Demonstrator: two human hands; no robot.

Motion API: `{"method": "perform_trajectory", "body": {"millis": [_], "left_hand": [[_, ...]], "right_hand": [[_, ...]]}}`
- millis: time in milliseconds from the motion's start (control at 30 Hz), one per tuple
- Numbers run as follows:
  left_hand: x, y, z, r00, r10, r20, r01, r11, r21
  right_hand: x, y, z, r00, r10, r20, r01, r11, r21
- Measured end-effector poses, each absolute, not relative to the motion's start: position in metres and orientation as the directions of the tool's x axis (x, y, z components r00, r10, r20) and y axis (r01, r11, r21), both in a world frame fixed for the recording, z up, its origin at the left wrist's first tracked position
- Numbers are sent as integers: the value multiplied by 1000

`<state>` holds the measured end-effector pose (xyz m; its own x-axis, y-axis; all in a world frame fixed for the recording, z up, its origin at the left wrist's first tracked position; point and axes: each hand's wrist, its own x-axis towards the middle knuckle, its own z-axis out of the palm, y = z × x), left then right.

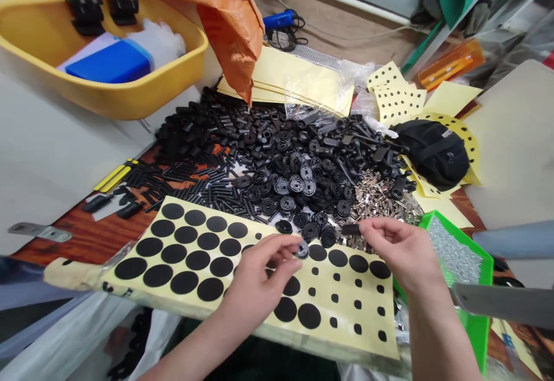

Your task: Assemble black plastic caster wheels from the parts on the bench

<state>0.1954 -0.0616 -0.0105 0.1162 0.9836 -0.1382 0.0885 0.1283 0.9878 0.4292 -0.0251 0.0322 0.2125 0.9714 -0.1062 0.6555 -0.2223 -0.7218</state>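
Between thumb and fingers, my left hand (262, 274) pinches a small grey round disc (302, 249) over a pale yellow sticker sheet (277, 335). The sheet carries rows of large black round stickers (198, 260) and small black ones. My right hand (400, 248), to the right, grips a short dark piece (350, 230) by its end; its exact kind is hard to make out. Just beyond both hands lies a heap of black and grey slotted discs (296, 183). Near the right fingers spreads a pile of small shiny metal parts (374, 196).
A green tray (487, 277) of tiny silvery pieces stands at the right. Black tubes (186, 130), screw-like rods and lever parts (346, 144) crowd the back. A yellow bin (142, 101) hangs at the upper left, beside an orange sack (229, 17). A black cap-like item (437, 156) lies at right.
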Motion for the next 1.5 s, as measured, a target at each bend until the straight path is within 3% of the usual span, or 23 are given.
{"method": "perform_trajectory", "body": {"millis": [67,133,300,467,567,633,733,800,900,1033,1333,1500], "left_hand": [[207,-54,-1,185,948,-259,-120,283,952],[214,-49,2,277,912,-304,-298,382,875],[209,-46,-6,320,895,-311,-505,439,743],[188,-51,-15,375,877,-302,-631,479,610],[183,-54,-18,402,870,-286,-667,492,559],[184,-56,-20,411,866,-286,-676,499,542],[188,-59,-20,394,869,-299,-673,494,550],[190,-61,-19,352,881,-315,-675,472,567],[194,-63,-17,314,891,-329,-672,453,586],[199,-66,-13,319,887,-334,-621,462,633],[197,-68,-16,234,923,-306,-541,385,748],[197,-71,-19,224,925,-307,-495,379,782]], "right_hand": [[416,-31,23,185,965,-186,331,-240,-913],[399,-38,15,147,958,-245,178,-269,-946],[367,-52,13,-5,974,-228,104,-226,-969],[366,-58,16,16,986,-166,44,-166,-985],[358,-64,17,40,999,-7,91,-10,-996],[350,-67,17,68,977,203,227,183,-957],[339,-69,14,3,855,519,441,464,-768],[336,-69,10,-58,788,613,513,550,-659],[336,-72,1,-59,762,645,528,572,-628],[338,-73,-8,19,805,593,480,513,-712],[341,-74,-8,-15,870,493,391,459,-798],[345,-76,-10,-72,829,554,473,518,-713]]}}
